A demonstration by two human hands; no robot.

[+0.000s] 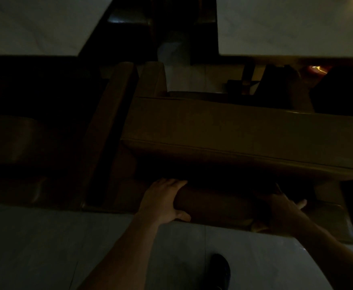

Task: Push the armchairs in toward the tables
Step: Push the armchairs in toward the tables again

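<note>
The scene is very dim. A brown leather armchair (pixel 234 135) fills the middle and right, seen from above and behind its backrest. My left hand (pixel 163 198) grips the lower back edge of the armchair, fingers over the top and thumb underneath. My right hand (pixel 280 208) holds the same lower edge further right, partly in shadow. A pale tabletop (pixel 286 26) lies beyond the armchair at the upper right. A second pale tabletop (pixel 29 26) is at the upper left.
Another brown armchair (pixel 45 143) stands close on the left, its armrest (pixel 108 126) nearly touching the one I hold. Dark table legs (pixel 248 76) stand under the right table. Pale tiled floor (pixel 45 248) spreads below, with my dark shoe (pixel 221 271) on it.
</note>
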